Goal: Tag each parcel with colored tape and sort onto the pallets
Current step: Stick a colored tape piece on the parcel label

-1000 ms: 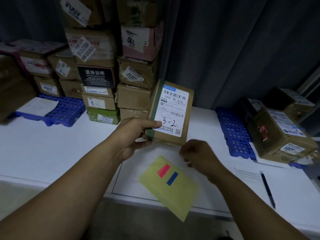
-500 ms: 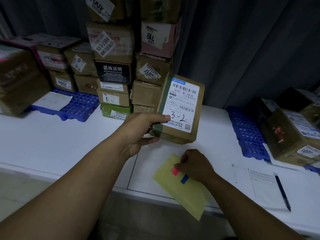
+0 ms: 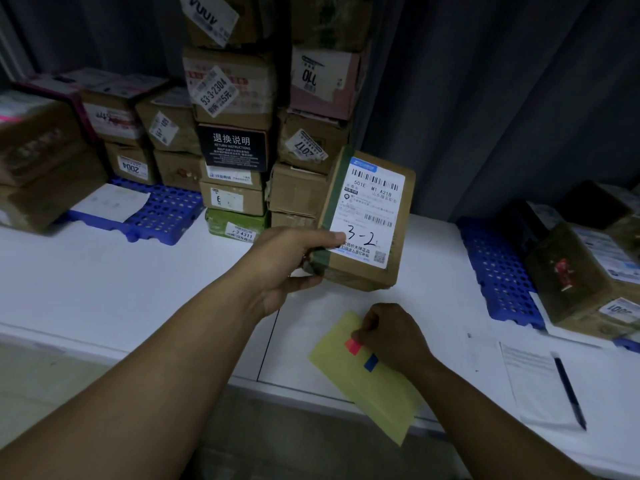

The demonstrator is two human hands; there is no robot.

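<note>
White table (image 3: 121,289): left hand (image 3: 291,261) grips parcel (image 3: 367,220) label-up for tagging; below it, right hand (image 3: 391,334) pinches red tape (image 3: 353,346) off yellow sheet (image 3: 374,386).

Place: a parcel sorting room.
Stock: cardboard parcels (image 3: 232,98) with shipping labels, stacked high.
Sorting: blue plastic pallets (image 3: 162,216) on a white desk (image 3: 104,282).
Backdrop: grey curtain (image 3: 485,98).

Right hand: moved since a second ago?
Yes. The right hand dropped from beside the parcel onto the yellow sheet, pinching the red tape.
</note>
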